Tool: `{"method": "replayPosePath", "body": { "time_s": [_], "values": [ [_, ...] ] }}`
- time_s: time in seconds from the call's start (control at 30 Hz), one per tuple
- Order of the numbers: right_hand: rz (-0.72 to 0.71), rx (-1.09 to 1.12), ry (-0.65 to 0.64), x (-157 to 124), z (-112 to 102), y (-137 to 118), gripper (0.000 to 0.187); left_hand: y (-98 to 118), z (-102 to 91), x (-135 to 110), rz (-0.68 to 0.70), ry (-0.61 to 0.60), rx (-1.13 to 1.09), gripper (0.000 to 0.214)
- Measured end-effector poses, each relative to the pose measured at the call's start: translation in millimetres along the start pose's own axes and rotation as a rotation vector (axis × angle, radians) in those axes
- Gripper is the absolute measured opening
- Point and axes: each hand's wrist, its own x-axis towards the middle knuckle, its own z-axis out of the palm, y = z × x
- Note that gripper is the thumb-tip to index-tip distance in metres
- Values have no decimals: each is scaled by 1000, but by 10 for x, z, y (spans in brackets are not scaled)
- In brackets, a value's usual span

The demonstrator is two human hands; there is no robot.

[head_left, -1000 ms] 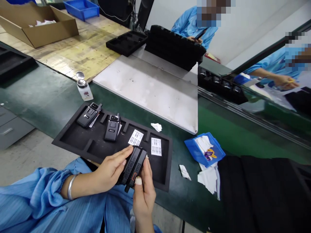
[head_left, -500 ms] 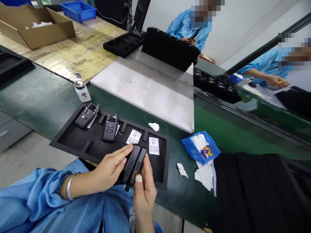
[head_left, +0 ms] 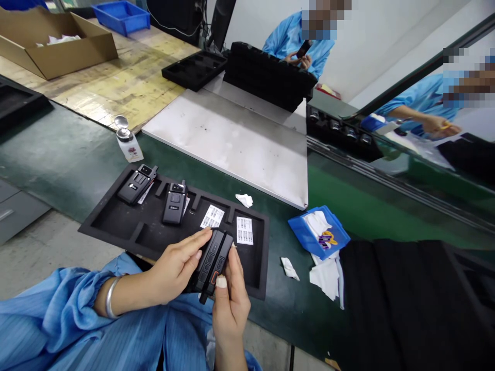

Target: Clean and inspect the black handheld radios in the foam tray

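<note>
— Hands first: left hand [head_left: 174, 270] curled round a black radio [head_left: 211, 265], fingers closed on its left side, over the near edge of the foam tray [head_left: 116, 226].

— And the right hand [head_left: 230, 304]?

— Pinching the radio's right side, thumb on the lower end. Two more radios [head_left: 175, 203] sit in the tray's far slots; blue tissue pack [head_left: 319, 232] lies right of it on the table [head_left: 69, 154].
</note>
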Motion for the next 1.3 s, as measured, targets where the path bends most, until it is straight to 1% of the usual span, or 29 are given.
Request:
{"method": "replayPosePath", "body": {
  "time_s": [0.33, 0.57, 0.67, 0.83, 1.13, 1.3],
  "values": [
    [8, 34, 14, 11, 7, -4, 51, -22, 14, 1, -20, 0, -8, 51],
    [23, 49, 10, 19, 12, 34, 53, -7, 8, 21, -4, 14, -13, 50],
    [18, 64, -1, 11, 15, 53, 53, -27, 15, 14, -4, 10, -10, 51],
    [35, 56, 18, -6, 32, 74, 51, -85, 31, -8, -25, 11, -33, 50],
    [35, 79, 29, -19, 51, 138, 52, -120, 33, -11, -7, 6, -48, 51],
    [64, 101, 22, -29, 78, 193, 51, -133, 39, 0, -46, -15, -42, 48]
  ]
}}
